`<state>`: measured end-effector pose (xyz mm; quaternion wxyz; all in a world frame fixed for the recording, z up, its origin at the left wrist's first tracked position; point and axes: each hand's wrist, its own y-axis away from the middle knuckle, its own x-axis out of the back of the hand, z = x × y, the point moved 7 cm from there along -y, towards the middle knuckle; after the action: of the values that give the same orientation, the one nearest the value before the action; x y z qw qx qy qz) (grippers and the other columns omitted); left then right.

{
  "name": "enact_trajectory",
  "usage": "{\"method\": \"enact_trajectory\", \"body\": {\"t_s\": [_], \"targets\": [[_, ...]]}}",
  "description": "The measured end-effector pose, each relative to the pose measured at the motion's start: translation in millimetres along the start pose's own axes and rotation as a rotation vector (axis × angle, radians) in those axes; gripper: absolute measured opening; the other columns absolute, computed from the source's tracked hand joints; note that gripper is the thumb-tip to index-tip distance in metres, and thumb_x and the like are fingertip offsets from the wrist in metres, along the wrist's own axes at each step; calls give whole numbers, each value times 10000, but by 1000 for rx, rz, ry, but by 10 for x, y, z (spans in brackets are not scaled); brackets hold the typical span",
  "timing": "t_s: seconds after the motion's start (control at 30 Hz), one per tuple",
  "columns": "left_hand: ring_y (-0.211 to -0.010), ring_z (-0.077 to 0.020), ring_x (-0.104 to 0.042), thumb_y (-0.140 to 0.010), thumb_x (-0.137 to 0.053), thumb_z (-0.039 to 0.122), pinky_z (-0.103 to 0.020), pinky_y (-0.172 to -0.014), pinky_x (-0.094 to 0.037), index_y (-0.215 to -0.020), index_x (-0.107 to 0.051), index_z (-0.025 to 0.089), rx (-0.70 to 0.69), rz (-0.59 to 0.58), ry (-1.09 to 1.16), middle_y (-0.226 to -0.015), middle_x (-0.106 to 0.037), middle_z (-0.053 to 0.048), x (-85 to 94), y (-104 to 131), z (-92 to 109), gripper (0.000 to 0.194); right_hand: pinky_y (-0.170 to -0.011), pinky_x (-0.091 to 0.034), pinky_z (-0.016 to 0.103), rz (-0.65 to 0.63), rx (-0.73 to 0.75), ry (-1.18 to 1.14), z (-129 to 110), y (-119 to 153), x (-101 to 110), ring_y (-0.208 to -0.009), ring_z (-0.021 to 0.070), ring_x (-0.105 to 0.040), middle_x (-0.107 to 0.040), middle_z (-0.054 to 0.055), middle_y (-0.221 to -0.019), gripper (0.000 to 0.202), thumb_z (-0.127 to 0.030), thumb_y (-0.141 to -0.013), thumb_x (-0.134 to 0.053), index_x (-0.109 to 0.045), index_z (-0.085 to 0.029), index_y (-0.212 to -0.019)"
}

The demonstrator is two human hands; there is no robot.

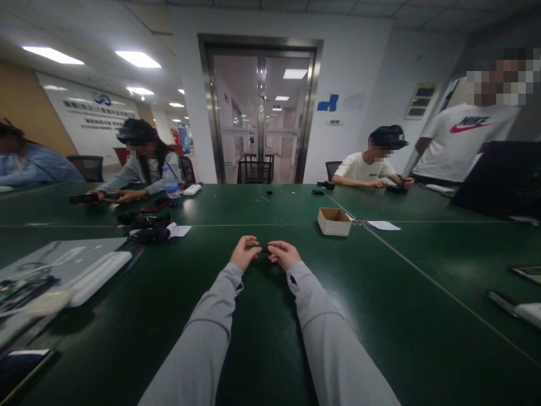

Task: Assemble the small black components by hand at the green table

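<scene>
Glass doors (237,93) are standing beyond a green table (264,344). Over it, the right hand (285,255) is pinching a small black object (265,248); the left hand (244,253) is touching its other end, grip unclear.

small black piece (265,248) (partly hidden)

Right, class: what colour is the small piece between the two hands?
The piece looks black, best seen in the head view.

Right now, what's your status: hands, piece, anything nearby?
Left hand and right hand: fingertips at small black piece. Exact grip unclear. Open box farther out, right, apart from hands.
</scene>
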<state>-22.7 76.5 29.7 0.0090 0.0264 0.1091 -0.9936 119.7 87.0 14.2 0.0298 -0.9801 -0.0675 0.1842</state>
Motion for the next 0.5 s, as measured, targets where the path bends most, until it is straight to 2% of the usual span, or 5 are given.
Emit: {"method": "enact_trajectory", "body": {"t_s": [0.07,0.13,0.27,0.4,0.5], "targets": [[-593,-120,-575,-595,-650,374,-218,-499,-436,-843,-513,147,60,-14,-16,-798,-581,-50,-10,1,-50,363,-365,-432,149,-4,1,5,-1,1,-3,-426,99,-547,-602,24,-571,259,-182,-540,-765,-615,-114,-740],[-522,-105,-554,-604,-642,407,-198,-452,-410,-800,-520,137,57,-47,-43,-694,-575,-30,-40,8,-42,355,-369,-434,147,-12,6,7,0,0,-7,-431,98,-549,-604,23,-578,257,-182,-542,-765,-619,-114,-742],[-311,-64,-384,-694,-524,473,-165,-322,-265,-911,-499,152,69,-40,-95,-443,-468,50,-58,31,7,388,-382,-443,144,-49,-2,18,8,2,-26,-438,98,-552,-605,29,-577,274,-195,-543,-764,-626,-103,-761],[-345,-70,-418,-691,-522,403,-154,-319,-244,-1011,-470,176,100,-70,-77,-499,-507,44,-86,50,34,396,-397,-447,140,-65,0,10,-13,16,-36,-456,95,-558,-613,37,-602,297,-203,-540,-764,-625,-101,-782],[-319,-60,-369,-700,-491,416,-157,-328,-231,-964,-509,158,106,-95,-78,-435,-460,53,-99,51,30,370,-406,-449,139,-92,10,22,-29,28,-54,-459,96,-555,-598,26,-559,307,-210,-536,-766,-627,-102,-787]]}}
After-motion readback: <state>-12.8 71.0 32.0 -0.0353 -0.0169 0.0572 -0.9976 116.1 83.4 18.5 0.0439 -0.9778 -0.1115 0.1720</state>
